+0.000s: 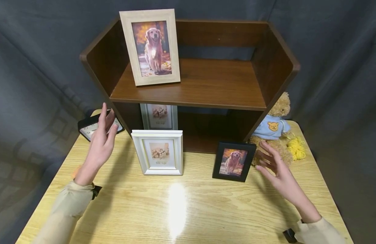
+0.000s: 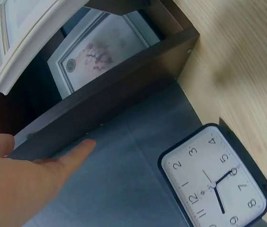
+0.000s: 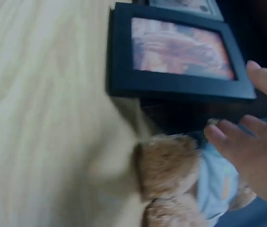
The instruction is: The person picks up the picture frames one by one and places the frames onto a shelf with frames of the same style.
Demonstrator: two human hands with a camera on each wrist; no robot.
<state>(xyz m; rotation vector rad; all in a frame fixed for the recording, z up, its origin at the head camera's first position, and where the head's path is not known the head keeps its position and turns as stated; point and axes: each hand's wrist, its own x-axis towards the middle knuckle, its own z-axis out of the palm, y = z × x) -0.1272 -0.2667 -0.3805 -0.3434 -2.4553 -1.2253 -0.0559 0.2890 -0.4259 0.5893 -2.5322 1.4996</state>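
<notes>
My left hand is raised above the table at the left, its fingers extended and holding nothing. Below and behind it lies a square clock with a dark rim, partly hidden by that hand in the head view. Over on the right, my right hand hovers beside a black picture frame with a dog photo, fingers loosely bent, apart from it. A white picture frame with a flower print stands in front of the shelf. On the top shelf, a cream frame with a dog photo stands at the left.
A dark brown two-level shelf stands on the pale wooden table. Inside its lower level is a grey-white frame. A teddy bear in a blue top sits right of the shelf, next to yellow yarn. Dark cloth hangs behind.
</notes>
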